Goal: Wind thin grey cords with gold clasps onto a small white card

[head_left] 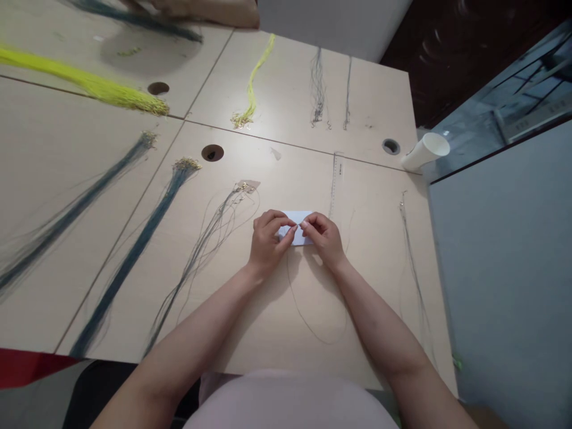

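My left hand (270, 239) and my right hand (325, 238) meet fingertip to fingertip above a small white card (298, 237). Both are closed in a pinch on a thin fishing line (295, 293), which droops from them in a loose loop over the table. A tiny dark piece shows between the fingertips, too small to make out; it may be a hook. Left of my hands lies a loose bunch of lines (196, 253) with small golden hooks (245, 187) at its far end, resting on a clear scrap.
Thick dark blue-green line bundles (136, 241) with golden ends lie on the left. Yellow bundles (96, 83) and thin grey strands (317, 89) lie farther back. A ruler (335, 182), a white cup (426, 150) and a cable hole (213, 153) are ahead. Another person's arm (214, 11) shows at the top.
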Action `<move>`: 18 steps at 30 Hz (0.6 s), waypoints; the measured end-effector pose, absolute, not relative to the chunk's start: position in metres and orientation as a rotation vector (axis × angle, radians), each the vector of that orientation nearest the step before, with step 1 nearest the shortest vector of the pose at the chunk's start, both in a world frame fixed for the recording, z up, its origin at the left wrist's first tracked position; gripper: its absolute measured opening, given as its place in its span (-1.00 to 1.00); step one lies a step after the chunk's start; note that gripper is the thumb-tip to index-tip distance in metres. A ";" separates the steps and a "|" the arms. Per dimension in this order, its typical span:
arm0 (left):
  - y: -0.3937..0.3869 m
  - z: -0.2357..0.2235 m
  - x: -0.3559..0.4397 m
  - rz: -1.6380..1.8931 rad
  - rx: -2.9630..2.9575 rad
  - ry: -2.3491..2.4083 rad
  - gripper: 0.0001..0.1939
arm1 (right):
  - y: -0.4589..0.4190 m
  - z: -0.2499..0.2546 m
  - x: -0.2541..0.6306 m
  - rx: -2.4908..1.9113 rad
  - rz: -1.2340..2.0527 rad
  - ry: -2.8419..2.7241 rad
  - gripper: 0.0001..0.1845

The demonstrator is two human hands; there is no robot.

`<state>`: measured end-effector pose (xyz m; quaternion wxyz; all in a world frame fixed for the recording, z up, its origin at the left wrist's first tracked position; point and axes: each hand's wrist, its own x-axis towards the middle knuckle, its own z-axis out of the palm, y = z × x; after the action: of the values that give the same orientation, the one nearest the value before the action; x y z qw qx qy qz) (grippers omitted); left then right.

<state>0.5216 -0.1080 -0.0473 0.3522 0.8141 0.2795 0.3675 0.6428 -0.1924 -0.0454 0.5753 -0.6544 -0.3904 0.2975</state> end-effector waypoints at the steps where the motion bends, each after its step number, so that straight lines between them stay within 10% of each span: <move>1: -0.108 -0.047 0.522 0.953 2.106 0.721 -0.92 | -0.192 -0.046 0.643 -1.535 0.695 -0.917 -0.82; 18: -0.107 -0.049 0.522 0.948 2.129 0.711 -0.94 | -0.192 -0.046 0.643 -1.561 0.688 -0.950 -0.81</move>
<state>0.5222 -0.1069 -0.0486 0.3454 0.8199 0.2738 0.3652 0.6429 -0.1917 -0.0459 0.5601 -0.6624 -0.4031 0.2917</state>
